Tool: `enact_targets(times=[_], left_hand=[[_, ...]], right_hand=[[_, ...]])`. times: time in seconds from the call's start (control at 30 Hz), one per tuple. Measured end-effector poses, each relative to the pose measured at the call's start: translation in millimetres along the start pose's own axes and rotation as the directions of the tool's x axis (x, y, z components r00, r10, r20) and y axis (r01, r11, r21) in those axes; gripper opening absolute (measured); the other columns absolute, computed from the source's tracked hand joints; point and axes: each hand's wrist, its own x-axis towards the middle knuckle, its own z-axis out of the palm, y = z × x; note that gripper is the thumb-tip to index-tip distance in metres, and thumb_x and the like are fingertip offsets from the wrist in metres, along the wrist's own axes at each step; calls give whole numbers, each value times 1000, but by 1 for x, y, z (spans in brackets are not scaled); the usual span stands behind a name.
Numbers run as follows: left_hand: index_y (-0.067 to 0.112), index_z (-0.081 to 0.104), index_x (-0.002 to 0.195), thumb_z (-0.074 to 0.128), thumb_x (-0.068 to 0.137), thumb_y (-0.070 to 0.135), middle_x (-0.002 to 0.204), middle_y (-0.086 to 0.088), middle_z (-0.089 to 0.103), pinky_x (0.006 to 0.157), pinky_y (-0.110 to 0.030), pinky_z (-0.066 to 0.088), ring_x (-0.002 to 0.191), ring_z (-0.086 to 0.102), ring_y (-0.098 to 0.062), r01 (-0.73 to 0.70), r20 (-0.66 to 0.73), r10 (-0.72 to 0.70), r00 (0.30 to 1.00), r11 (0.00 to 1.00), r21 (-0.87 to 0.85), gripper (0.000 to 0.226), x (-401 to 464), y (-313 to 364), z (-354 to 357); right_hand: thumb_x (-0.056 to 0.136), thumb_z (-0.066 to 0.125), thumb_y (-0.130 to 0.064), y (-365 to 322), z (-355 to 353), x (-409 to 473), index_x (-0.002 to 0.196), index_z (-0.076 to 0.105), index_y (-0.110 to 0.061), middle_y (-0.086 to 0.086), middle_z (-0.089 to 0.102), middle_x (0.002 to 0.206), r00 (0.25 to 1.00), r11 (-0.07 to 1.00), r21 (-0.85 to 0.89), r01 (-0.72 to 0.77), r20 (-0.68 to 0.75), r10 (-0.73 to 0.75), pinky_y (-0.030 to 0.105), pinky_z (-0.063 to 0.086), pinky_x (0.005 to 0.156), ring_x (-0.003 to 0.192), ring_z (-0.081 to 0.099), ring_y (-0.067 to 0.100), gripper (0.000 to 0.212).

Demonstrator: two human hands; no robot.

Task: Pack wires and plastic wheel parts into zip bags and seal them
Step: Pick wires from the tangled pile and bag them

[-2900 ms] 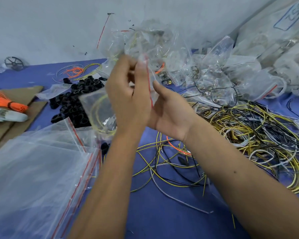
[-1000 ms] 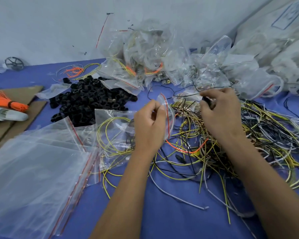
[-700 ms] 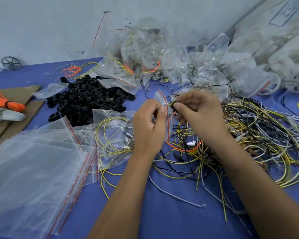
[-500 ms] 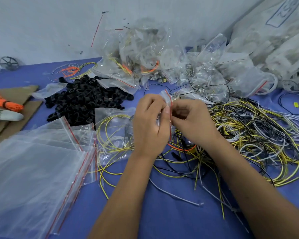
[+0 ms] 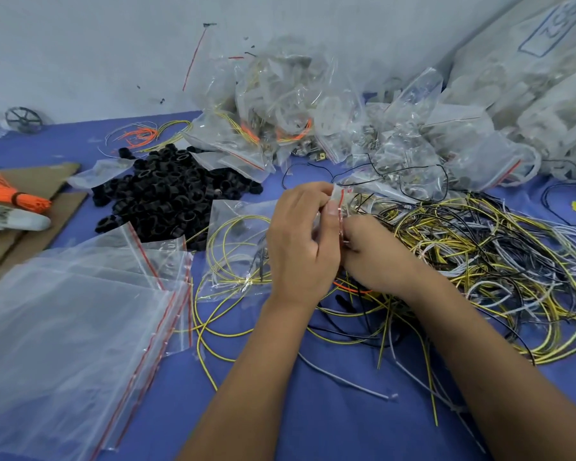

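Note:
A clear zip bag [image 5: 238, 247] with yellow and grey wires coiled inside lies on the blue table [image 5: 330, 420]. My left hand [image 5: 301, 241] pinches its red-striped mouth between thumb and fingers. My right hand [image 5: 371, 254] is pressed against the same mouth from the right, fingers curled; what they hold is hidden behind the left hand. A tangle of loose yellow, black and grey wires [image 5: 486, 261] spreads to the right. A heap of black plastic wheel parts [image 5: 170, 197] sits left of the bag.
A stack of empty zip bags [image 5: 67, 327] covers the near left. Filled bags [image 5: 296, 118] are piled at the back against the wall. Cardboard [image 5: 30, 181] with an orange wire bundle [image 5: 10, 194] lies at the far left. A spoked wheel [image 5: 24, 119] stands at the back left.
The bag came down from in front of me to the table. My right hand reached into the wire tangle, then came back to the bag's mouth beside the left hand.

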Motion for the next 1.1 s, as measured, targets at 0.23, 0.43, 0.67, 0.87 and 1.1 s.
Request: enact_targets(times=[0.23,0.43,0.67,0.87,1.1], left_hand=[[12,67,94,53,104,17,92,8,67,78,-26,48,87,63,-17,157,-3,-158,987,987,-32,19,-1,0,2],[14,60,83,52,105,29,69,-1,63,57,-38,48,59,57,-15,367,131,-351,927,922,-126,28,1,-8,6],[28,57,77,52,104,29,78,-22,66,53,-44,45,53,47,-24,408,223,-368,903,897,-171,27,7,-1,22],[39,54,74,51,102,34,89,-13,72,62,-50,51,67,60,-38,404,234,-362,902,899,-168,29,8,-4,26],[19,54,76,52,101,35,95,-23,71,59,-46,48,60,54,-29,462,250,-411,877,863,-203,29,7,-11,31]], right_hand=[[92,58,3,3,-10,1,92,76,-6,8,74,77,941,972,236,-21,-323,99,43,59,66,68,72,22,20],[92,63,-14,35,-47,15,94,78,-13,0,75,75,754,952,142,-270,-584,301,43,63,69,66,74,17,15],[85,58,-12,76,-100,30,107,75,-14,15,71,108,589,750,-251,-612,-777,220,41,51,87,109,60,39,29],[81,62,-6,99,-111,29,146,37,-26,24,37,146,567,528,-281,-801,-640,519,55,37,103,138,26,46,73],[82,63,3,101,-107,26,86,56,-11,23,66,101,625,580,-299,-758,-586,516,44,52,83,105,63,44,17]])
